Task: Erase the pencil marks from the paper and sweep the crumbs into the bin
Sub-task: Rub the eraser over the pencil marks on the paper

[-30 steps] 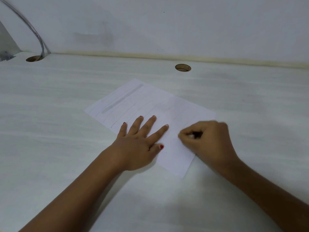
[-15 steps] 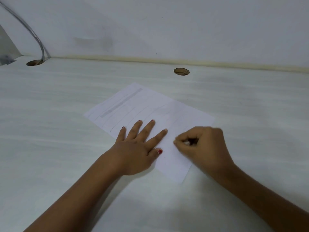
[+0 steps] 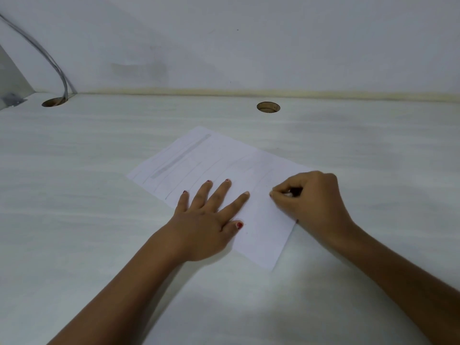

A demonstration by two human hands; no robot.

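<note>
A white sheet of paper (image 3: 224,165) lies at an angle on the pale desk (image 3: 74,195). Faint pencil lines and one broad grey smear (image 3: 181,156) run across its far left part. My left hand (image 3: 206,217) presses flat on the sheet's near left edge, fingers spread. My right hand (image 3: 311,197) rests on the sheet's right side, fingers curled around a small whitish thing (image 3: 288,194), apparently an eraser, mostly hidden in the fist. No bin is in view.
Two round cable holes are cut in the desk, one at the back middle (image 3: 268,107) and one at the back left (image 3: 53,102) with a grey cable (image 3: 49,61) running into it. A white wall (image 3: 249,46) closes the back.
My right hand has slid a little away from me along the paper's right side, still closed. My left hand stays flat on the sheet. The camera dipped slightly.
</note>
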